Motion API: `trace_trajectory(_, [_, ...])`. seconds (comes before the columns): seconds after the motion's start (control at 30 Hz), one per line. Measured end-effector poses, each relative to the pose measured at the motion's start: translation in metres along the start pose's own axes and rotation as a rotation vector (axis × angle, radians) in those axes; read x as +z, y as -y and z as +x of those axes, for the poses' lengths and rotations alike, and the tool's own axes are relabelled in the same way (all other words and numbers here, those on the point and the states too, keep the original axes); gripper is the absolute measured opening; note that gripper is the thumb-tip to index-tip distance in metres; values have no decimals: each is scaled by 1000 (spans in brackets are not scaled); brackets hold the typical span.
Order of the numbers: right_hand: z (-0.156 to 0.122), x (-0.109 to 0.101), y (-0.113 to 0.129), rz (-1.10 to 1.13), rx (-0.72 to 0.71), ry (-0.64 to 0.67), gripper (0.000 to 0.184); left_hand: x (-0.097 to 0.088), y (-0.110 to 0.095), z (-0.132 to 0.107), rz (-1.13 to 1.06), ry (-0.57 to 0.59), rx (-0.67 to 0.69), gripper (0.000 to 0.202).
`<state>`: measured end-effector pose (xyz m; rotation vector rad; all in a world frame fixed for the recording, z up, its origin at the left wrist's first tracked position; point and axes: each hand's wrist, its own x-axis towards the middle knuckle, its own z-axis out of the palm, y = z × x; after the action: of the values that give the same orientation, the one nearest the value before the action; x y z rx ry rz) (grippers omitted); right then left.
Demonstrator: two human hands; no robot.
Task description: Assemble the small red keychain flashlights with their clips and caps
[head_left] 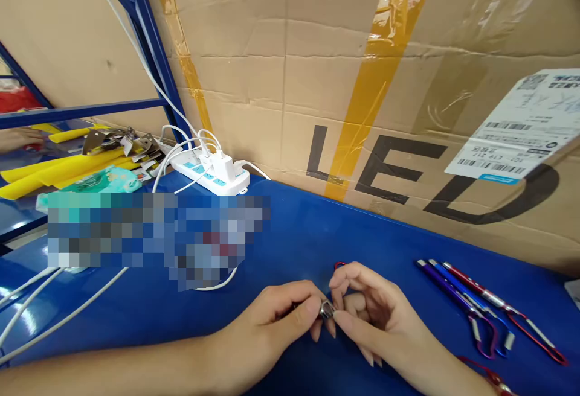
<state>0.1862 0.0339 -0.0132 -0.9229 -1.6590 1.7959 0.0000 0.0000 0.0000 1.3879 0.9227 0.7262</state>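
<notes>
Between my two hands, low in the middle, is a small shiny metal piece (326,309) with a dark centre. My left hand (285,317) pinches it between thumb and fingers; whatever continues behind those fingers is hidden. From the other side, my right hand (376,308) is curled, its thumb and fingertips closed at the piece's edge. A bit of red loop (339,265) shows behind the right fingers; I cannot tell what it belongs to. To the right lie slim pen-like tubes with clip loops: a purple one (446,287), a blue one (466,296) and a red one (480,290).
A large cardboard box (272,94) stands along the back of the blue table (290,227). At the left are a white power strip (211,172) with cables, a green packet (99,182) and yellow rolls (77,166). Another red item (493,378) lies near the right forearm.
</notes>
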Motion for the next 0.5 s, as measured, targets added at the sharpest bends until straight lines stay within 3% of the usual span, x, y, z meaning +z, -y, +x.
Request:
trace_trajectory(0.23, [-5,4,-4,-296,-245,-123,16,1,0,-1,96,28,22,34])
trace_trajectory(0.5, [-1,2,-8,-245,-291,-147,11,0,2,0,168,-16,6,31])
